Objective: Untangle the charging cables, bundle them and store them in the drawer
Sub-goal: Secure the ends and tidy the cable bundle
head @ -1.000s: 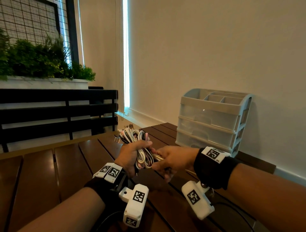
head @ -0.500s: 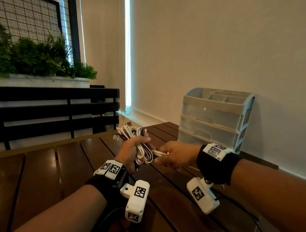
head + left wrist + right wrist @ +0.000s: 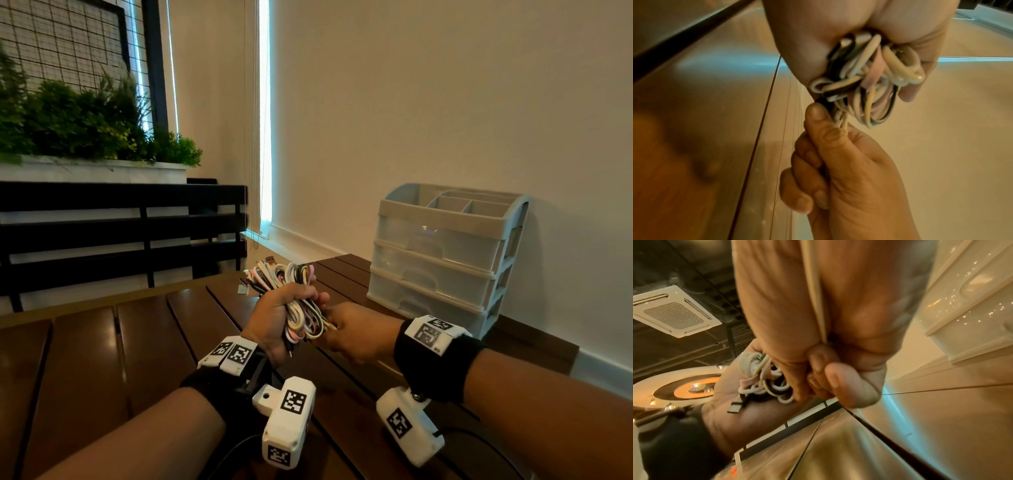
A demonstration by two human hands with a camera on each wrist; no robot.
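The dark wooden bench (image 3: 102,342) carries a pale drawer unit (image 3: 442,260) at its far right edge, against the wall, with all its drawers closed. Behind the far left edge stand a black slatted rail (image 3: 120,233) and a white planter of green plants (image 3: 85,130). Above the middle of the bench, the left hand (image 3: 274,318) grips the cable bundle (image 3: 294,301) of white, pink and black cables in its fist, and the right hand (image 3: 356,335), touching it, pinches a cream cable end (image 3: 844,123) from the bundle.

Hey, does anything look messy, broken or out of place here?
Only the cables: a jumbled wad of white, pink and black loops gripped in the left hand, plugs poking out the top, not yet a neat bundle. The right hand pinches one strand at its lower end. The drawer unit stands upright with all drawers closed. Nothing looks damaged.
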